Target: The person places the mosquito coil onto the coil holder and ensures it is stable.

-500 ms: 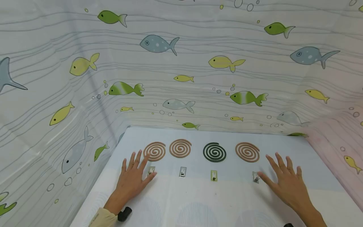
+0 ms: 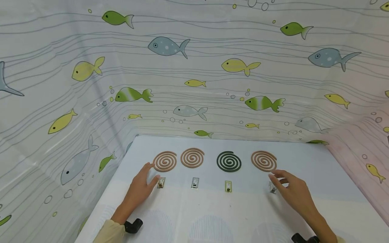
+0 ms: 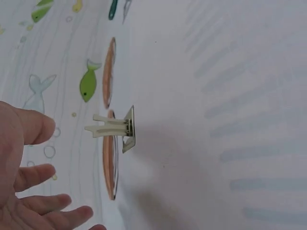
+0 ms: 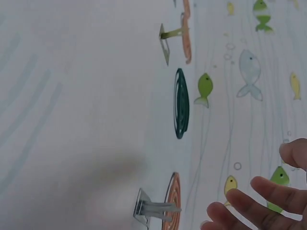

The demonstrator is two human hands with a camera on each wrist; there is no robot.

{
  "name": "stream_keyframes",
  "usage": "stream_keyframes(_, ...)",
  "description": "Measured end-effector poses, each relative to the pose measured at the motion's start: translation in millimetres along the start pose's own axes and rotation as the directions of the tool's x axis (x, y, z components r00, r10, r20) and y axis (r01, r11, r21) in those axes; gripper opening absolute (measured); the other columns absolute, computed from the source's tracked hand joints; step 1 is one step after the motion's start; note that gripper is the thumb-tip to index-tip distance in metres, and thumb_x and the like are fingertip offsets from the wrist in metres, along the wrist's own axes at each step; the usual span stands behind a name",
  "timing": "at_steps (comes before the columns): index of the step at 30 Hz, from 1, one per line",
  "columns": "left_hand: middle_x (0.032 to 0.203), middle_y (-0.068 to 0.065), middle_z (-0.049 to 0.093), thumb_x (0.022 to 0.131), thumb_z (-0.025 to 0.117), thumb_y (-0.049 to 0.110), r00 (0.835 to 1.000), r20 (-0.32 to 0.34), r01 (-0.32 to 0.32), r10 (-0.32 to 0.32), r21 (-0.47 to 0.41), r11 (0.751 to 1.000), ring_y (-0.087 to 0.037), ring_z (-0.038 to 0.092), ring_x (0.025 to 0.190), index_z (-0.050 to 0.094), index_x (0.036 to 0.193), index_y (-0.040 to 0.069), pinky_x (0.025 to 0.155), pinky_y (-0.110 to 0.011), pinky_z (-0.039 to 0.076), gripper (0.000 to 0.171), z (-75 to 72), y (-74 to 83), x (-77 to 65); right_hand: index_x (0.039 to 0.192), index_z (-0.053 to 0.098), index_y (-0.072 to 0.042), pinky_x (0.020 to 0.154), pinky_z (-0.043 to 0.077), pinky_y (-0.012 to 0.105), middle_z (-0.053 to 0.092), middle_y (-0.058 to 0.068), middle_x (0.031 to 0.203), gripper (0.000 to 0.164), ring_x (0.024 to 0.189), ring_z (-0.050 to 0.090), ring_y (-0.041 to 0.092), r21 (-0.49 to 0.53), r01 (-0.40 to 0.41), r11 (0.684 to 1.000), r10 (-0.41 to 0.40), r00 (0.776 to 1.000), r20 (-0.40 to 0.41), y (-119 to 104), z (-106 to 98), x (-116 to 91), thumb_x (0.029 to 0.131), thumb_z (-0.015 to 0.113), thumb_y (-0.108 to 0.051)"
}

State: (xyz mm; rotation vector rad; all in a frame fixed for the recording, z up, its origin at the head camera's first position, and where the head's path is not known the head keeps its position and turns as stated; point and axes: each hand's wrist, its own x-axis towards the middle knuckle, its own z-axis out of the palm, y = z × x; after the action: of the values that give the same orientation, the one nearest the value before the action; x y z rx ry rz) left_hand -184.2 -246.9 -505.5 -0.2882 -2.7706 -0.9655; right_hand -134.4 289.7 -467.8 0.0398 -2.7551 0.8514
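Observation:
Four spiral mosquito coils lie in a row: a left brown coil (image 2: 165,161), a second brown coil (image 2: 192,158), a dark green coil (image 2: 229,161) and a right brown coil (image 2: 264,161). In front of each is a small metal stand, with upright prongs on the left stand (image 3: 112,128) and the right stand (image 4: 156,209). My left hand (image 2: 137,190) hovers beside the left coil and its stand, fingers loosely bent, holding nothing. Over the right stand is my right hand (image 2: 294,194), thumb and fingers apart in the right wrist view, nothing between them.
Two more stands, one silver (image 2: 195,183) and one yellowish (image 2: 228,186), lie before the middle coils. The white table (image 2: 209,209) meets a fish-printed curtain (image 2: 170,77) at the back and sides. Black wrist cameras sit on both wrists.
Both hands have gone from spread fingers to more bent ones. The right hand has shifted slightly left, its fingers drawn in towards the right coil. Coils and stands lie as before.

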Motion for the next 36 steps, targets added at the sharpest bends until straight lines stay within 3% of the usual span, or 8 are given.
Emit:
stream_keyframes(6, 0.140, -0.019, 0.057, 0.103, 0.067, 0.026, 0.998, -0.024, 0.049, -0.051, -0.097, 0.994, -0.040, 0.059, 0.124, 0.055, 0.140, 0.001, 0.097, -0.058, 0.050, 0.047, -1.0, -2.5, 3.4, 0.128, 0.069, -0.012, 0.067, 0.054, 0.037, 0.073, 0.012, 0.115, 0.048, 0.096, 0.071, 0.030, 0.074, -0.019, 0.997, 0.015, 0.998, 0.058, -12, 13, 8, 0.102, 0.061, -0.051)
stream_keyframes(16, 0.129, -0.017, 0.063, 0.104, 0.065, 0.028, 0.978, 0.014, 0.207, -0.208, -0.189, 0.960, -0.031, 0.064, 0.113, 0.059, 0.131, 0.002, 0.094, -0.049, 0.053, 0.038, -4.6, -6.7, 11.3, 0.120, 0.073, -0.014, 0.063, 0.053, 0.031, 0.074, 0.005, 0.109, 0.044, 0.084, 0.067, 0.016, 0.194, -0.085, 0.977, 0.058, 0.988, 0.141, -36, 37, 19, 0.101, 0.063, -0.052)
stream_keyframes(23, 0.126, -0.016, 0.064, 0.104, 0.063, 0.031, 0.946, 0.043, 0.323, -0.322, -0.230, 0.918, -0.029, 0.064, 0.109, 0.060, 0.129, 0.005, 0.083, -0.037, 0.057, 0.035, -8.4, -9.7, 16.1, 0.119, 0.072, -0.010, 0.064, 0.057, 0.029, 0.075, 0.008, 0.104, 0.050, 0.080, 0.068, 0.016, 0.368, -0.165, 0.915, 0.083, 0.970, 0.227, -54, 55, 24, 0.097, 0.066, -0.055)
stream_keyframes(27, 0.125, -0.016, 0.062, 0.105, 0.063, 0.031, 0.940, 0.058, 0.340, -0.337, -0.276, 0.899, -0.027, 0.066, 0.101, 0.060, 0.127, 0.005, 0.076, -0.029, 0.056, 0.034, -9.1, -14.1, 18.8, 0.117, 0.071, -0.006, 0.065, 0.058, 0.031, 0.074, 0.011, 0.103, 0.048, 0.080, 0.068, 0.020, 0.433, -0.221, 0.874, 0.104, 0.955, 0.277, -65, 64, 27, 0.099, 0.067, -0.050)
stream_keyframes(36, 0.122, -0.017, 0.063, 0.104, 0.063, 0.032, 0.923, 0.073, 0.381, -0.377, -0.306, 0.873, -0.028, 0.068, 0.099, 0.059, 0.128, 0.005, 0.076, -0.031, 0.057, 0.036, -11.4, -28.4, 28.2, 0.118, 0.070, -0.005, 0.066, 0.058, 0.034, 0.073, 0.013, 0.103, 0.040, 0.079, 0.067, 0.023, 0.512, -0.260, 0.819, 0.083, 0.936, 0.343, -89, 83, 35, 0.101, 0.067, -0.040)
